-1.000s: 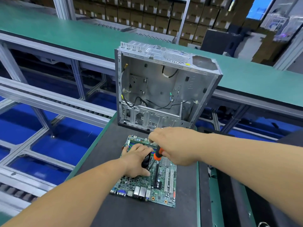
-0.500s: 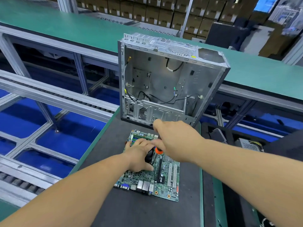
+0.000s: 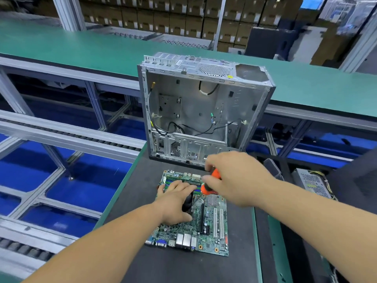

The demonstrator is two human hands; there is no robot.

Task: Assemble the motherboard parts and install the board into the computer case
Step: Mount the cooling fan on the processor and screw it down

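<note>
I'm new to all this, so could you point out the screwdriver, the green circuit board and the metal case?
screwdriver point(image 3: 211, 183): head view, on its orange handle.
green circuit board point(image 3: 212, 235): head view, on its near right part.
metal case point(image 3: 204, 103): head view, on its inner back wall.

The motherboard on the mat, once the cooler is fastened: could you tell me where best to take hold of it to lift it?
Probably by its two long bare edges, one hand from each side. The motherboard lies flat on the dark mat, top crowded with slots and a heatsink, and ports line the near edge, so the side edges give the safest grip.
</note>
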